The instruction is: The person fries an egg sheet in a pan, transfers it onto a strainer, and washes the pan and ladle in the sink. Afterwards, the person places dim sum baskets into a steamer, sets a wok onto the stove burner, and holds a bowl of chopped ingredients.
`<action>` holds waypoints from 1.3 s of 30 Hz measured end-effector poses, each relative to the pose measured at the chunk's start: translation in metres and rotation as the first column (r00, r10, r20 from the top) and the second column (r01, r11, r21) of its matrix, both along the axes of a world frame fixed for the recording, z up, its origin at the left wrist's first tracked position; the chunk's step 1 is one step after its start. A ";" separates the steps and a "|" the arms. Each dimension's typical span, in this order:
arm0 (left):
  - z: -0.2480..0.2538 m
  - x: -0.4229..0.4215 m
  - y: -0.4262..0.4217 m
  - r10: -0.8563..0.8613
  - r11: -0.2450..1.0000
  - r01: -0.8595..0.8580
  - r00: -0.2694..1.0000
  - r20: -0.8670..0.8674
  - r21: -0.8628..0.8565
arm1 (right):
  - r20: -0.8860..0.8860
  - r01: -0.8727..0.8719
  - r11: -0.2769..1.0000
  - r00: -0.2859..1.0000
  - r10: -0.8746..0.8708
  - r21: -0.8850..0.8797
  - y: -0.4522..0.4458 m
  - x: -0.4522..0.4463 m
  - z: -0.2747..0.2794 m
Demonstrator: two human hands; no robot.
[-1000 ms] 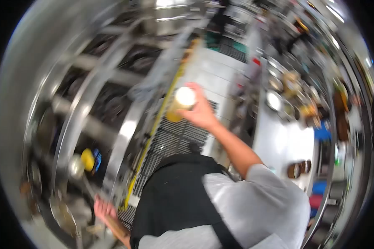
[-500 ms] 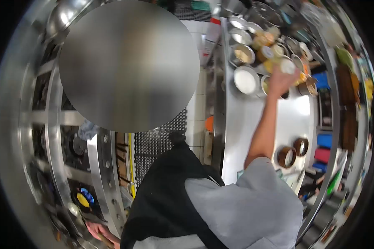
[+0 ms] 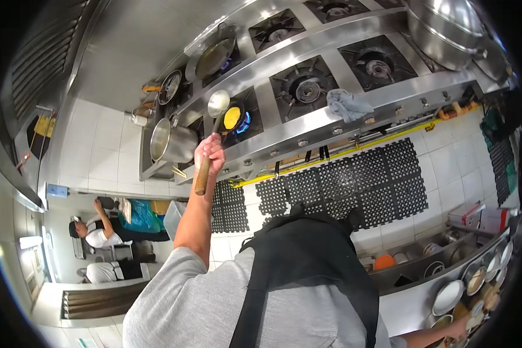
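My left hand (image 3: 211, 153) is closed round the wooden handle of a ladle (image 3: 218, 103). The ladle's metal bowl is held up beside a small dark pan (image 3: 242, 110) on a burner. A yellow round of what looks like egg (image 3: 232, 118) lies in that pan, over a blue flame. At the lower right edge, my right hand (image 3: 459, 327) reaches in among bowls and tubs, close to a small whitish round item (image 3: 474, 321). Its fingers are too small and distorted there to show whether they grip it. A white bowl (image 3: 448, 297) stands near that hand.
A steel pot (image 3: 174, 142) stands at the stove's left end, with a larger frying pan (image 3: 214, 58) behind. A cloth (image 3: 348, 105) hangs over the stove's front rail. Black mats (image 3: 354, 180) cover the floor. Two other people (image 3: 107, 226) are at the left.
My view has swung from the steel counter towards the stove. The left hand still holds the ladle beside the small pan. My right hand stays among the containers, now at the view's edge.
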State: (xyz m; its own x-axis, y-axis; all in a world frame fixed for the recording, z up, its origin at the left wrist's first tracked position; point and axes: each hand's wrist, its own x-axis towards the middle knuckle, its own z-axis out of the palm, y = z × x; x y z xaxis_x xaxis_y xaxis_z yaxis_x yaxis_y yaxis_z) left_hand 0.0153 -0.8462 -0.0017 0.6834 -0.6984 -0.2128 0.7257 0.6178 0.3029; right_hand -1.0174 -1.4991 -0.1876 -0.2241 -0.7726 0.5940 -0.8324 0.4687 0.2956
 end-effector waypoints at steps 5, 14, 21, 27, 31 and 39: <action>-0.011 -0.007 0.020 0.039 0.997 -0.041 0.999 -0.034 -0.071 | 0.313 -0.100 0.994 0.943 0.111 -0.051 0.017 0.203 0.063; 0.000 -0.074 0.169 0.001 0.996 -0.014 0.990 -0.140 -0.087 | 0.986 -0.988 0.047 0.148 0.076 0.144 0.209 0.681 0.022; -0.012 -0.194 0.326 0.147 0.985 -0.122 0.964 -0.221 0.120 | 0.938 -0.458 -0.822 0.103 0.330 0.339 0.518 0.900 0.098; -0.025 -0.260 0.417 0.467 0.853 -0.363 0.851 -0.238 0.376 | 0.852 -0.163 -0.856 -0.118 0.510 0.490 0.659 0.987 0.102; -0.028 -0.264 0.467 0.636 0.719 -0.483 0.747 -0.194 0.500 | 0.848 0.004 -0.859 -0.162 0.504 0.511 0.748 1.028 0.112; -0.020 -0.144 0.568 0.768 0.445 -0.525 0.641 -0.008 0.725 | 0.984 0.299 -0.938 -0.073 0.161 0.176 0.927 1.104 0.120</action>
